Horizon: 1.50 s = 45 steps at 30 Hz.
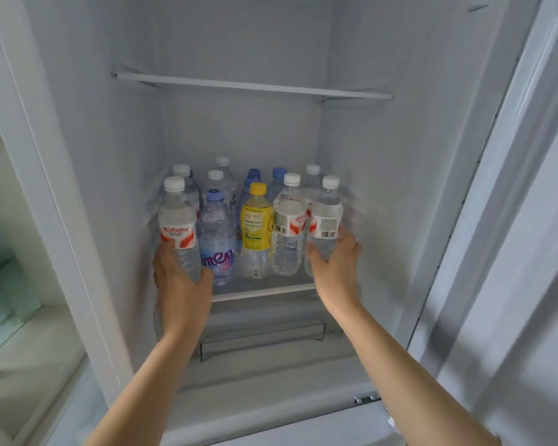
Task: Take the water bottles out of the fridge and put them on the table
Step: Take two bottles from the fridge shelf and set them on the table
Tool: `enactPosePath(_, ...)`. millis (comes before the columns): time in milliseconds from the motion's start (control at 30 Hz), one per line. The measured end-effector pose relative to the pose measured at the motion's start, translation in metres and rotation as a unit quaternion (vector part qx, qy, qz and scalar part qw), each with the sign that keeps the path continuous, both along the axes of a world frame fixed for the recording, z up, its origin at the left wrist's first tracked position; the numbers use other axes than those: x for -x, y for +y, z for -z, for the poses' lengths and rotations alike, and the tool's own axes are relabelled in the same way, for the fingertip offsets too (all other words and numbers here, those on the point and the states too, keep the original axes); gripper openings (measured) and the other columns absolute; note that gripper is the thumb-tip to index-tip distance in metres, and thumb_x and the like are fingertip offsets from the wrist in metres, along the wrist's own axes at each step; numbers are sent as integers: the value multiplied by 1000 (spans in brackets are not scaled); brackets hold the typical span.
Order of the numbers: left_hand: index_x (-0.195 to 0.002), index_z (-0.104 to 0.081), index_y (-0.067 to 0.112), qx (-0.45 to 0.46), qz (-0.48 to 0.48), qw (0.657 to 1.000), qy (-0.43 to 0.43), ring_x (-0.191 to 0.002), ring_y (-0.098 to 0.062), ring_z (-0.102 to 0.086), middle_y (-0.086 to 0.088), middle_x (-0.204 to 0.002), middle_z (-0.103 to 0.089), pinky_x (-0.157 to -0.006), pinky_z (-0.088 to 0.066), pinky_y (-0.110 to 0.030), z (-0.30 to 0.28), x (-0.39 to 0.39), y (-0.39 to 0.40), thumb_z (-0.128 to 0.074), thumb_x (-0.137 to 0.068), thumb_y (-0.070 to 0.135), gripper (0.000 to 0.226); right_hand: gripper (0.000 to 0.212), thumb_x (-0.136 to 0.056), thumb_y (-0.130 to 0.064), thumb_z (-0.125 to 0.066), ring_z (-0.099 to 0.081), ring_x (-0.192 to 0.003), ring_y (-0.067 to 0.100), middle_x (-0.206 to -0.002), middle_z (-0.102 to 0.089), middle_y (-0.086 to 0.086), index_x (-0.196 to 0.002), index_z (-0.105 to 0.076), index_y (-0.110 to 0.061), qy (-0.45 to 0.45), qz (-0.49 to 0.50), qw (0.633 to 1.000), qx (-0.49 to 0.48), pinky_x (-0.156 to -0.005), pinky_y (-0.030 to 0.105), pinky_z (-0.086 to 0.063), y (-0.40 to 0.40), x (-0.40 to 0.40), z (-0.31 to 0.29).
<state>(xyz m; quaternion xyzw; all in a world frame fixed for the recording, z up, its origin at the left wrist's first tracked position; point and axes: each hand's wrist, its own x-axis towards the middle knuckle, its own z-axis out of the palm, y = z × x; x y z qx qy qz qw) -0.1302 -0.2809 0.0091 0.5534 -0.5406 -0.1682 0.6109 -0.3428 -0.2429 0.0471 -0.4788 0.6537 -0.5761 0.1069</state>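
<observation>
Several water bottles stand upright on a shelf inside the open fridge. My left hand wraps the lower part of the front-left white-capped bottle with a red and white label. My right hand wraps the base of the front-right white-capped bottle. Between them stand a blue-capped bottle, a yellow-labelled bottle with a yellow cap and another white-capped bottle. More bottles stand in the rows behind.
An upper fridge shelf hangs above the bottles with nothing on it. A drawer sits under the bottle shelf. The fridge door is swung open on the right. A glass shelf unit shows at the far left.
</observation>
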Motion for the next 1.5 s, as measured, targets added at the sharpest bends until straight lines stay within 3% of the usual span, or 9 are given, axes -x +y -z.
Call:
enactPosePath(133, -142, -29, 7, -2, -33, 999, 7, -129, -35, -40, -18, -140, -39, -107, -37, -53, 10, 6, -25, -69, -76, 8, 78, 77, -88, -34, -65, -37, -128, 26, -143, -32, 10, -146, -19, -16, -30, 17, 999, 7, -93, 30, -32, -35, 13, 7)
enactPosePath(267, -138, -35, 8, 16, -70, 996, 44, -122, -36, -48, -19, -133, -47, -101, -43, -55, 13, 6, -46, -75, -70, 4, 79, 87, -83, -30, -72, -34, -130, 33, -143, -32, 17, -147, -17, -10, -63, 28, 998, 6, -103, 43, -35, -63, 19, 14)
enactPosePath(533, -138, -36, 6, 10, -54, 996, 75, -118, -31, -57, -15, -135, -54, -95, -49, -39, 10, -1, -69, -78, -78, 15, 74, 73, -84, -19, -71, -47, -119, 31, -134, -43, 18, -141, -27, -6, -89, 33, 995, 29, -91, 32, -38, -99, 26, 29)
enactPosePath(733, -130, -45, 5, 13, -77, 996, 43, -113, -32, -61, -16, -129, -60, -91, -51, -41, 17, -7, -70, -77, -79, 23, 63, 71, -81, -21, -72, -54, -113, 29, -128, -48, 13, -134, -28, -8, -101, 22, 994, 43, -95, 50, -49, -111, 31, 36)
enactPosePath(1100, -120, -52, 7, 19, -97, 992, 76, -98, -25, -63, -12, -118, -65, -83, -49, -33, 16, 0, -47, -81, -74, 25, 57, 65, -83, -19, -71, -51, -114, 31, -127, -48, 12, -132, -30, -8, -108, 36, 990, 79, -95, 51, -47, -101, 34, 39)
enactPosePath(1200, -117, -52, 7, 10, -84, 992, 96, -96, -23, -63, -8, -114, -65, -83, -51, -34, 10, -1, -29, -81, -74, 29, 56, 65, -83, -19, -71, -52, -115, 27, -128, -50, 10, -133, -31, -10, -109, 31, 988, 102, -97, 47, -48, -79, 27, 32)
enactPosePath(1300, -118, -53, 9, 17, -67, 992, 101, -98, -23, -64, -5, -113, -65, -86, -52, -38, 4, -9, -2, -80, -75, 32, 56, 65, -81, -20, -73, -53, -114, 21, -126, -51, 5, -133, -34, -15, -92, 11, 987, 129, -95, 34, -46, -44, 10, 19)
enactPosePath(1433, -121, -52, 11, 14, -46, 993, 104, -90, -14, -62, 2, -106, -64, -77, -47, -23, -7, 5, 7, -80, -75, 28, 56, 60, -78, -29, -75, -55, -110, 14, -120, -53, -2, -125, -38, -28, -85, -19, 986, 143, -92, 27, -46, -30, 1, 8)
enactPosePath(1500, -121, -50, 13, 1, -18, 994, 108, -85, -4, -61, 7, -101, -63, -70, -44, -14, -11, 12, 12, -80, -76, 29, 55, 59, -78, -30, -76, -56, -109, 15, -118, -55, -2, -124, -41, -23, -73, -17, 987, 143, -88, 22, -45, -23, 0, 6)
